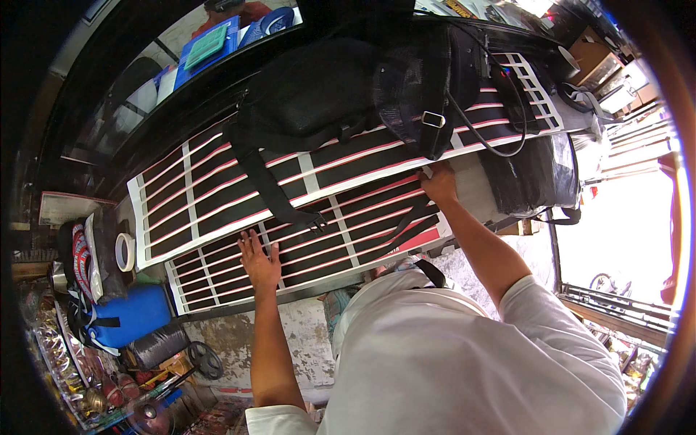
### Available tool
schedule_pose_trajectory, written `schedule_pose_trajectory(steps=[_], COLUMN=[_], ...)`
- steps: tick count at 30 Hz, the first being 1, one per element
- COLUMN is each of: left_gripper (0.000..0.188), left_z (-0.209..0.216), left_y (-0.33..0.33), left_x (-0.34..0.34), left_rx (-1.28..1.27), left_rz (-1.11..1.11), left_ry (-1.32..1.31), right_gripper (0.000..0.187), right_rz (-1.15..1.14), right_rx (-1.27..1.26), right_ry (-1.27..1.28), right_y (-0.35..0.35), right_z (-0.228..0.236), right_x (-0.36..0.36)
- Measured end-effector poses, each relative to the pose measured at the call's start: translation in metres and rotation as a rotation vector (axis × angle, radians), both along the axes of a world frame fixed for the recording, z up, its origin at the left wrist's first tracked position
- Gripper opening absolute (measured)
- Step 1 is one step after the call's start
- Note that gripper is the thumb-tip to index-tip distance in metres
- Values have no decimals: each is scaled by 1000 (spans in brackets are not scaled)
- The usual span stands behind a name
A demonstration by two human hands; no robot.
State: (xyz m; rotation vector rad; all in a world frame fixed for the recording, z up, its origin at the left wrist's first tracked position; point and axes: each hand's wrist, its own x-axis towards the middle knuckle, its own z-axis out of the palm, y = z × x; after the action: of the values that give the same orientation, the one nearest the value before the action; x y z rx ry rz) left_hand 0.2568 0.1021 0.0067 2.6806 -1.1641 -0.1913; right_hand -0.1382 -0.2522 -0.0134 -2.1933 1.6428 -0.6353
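Observation:
Two long black sheets with white and red stripes lie on the counter, the far sheet (210,185) partly over the near sheet (312,250). My left hand (259,264) rests on the near sheet with its fingers spread, close to the far sheet's front edge. At the near sheet's upper right corner, my right hand (439,185) is closed on the sheet's edge, beside the far sheet's border. Some of its fingertips are hidden. A black strap with a buckle (272,188) hangs across both sheets.
A black bag (319,90) with straps lies on the far sheet. Right of my right hand is a black wrapped bundle (533,170), with a cable (500,153) nearby. A tape roll (125,251) and a blue container (134,317) are at the left. A glass panel stands behind.

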Motion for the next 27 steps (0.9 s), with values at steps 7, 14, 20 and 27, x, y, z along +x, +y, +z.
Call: schedule_pose_trajectory(steps=[7,14,20,27], left_gripper=[84,84,85,86], left_z=[-9,-6,-7,-6], left_y=[-3,-5,-2,-2], left_x=[-5,-4,-3,0], left_rx=[121,121,121,145], left_rz=[-22,-21,-15,-13], left_ry=[117,138,152,166], right_gripper=[36,52,67,81], right_rz=[25,68,134,27], right_rx=[44,237,444,580], right_ry=[212,365,552,334], right_y=[-8,-20,-30,-32], right_z=[-15,-18,10,36], right_x=[32,36,38,37])
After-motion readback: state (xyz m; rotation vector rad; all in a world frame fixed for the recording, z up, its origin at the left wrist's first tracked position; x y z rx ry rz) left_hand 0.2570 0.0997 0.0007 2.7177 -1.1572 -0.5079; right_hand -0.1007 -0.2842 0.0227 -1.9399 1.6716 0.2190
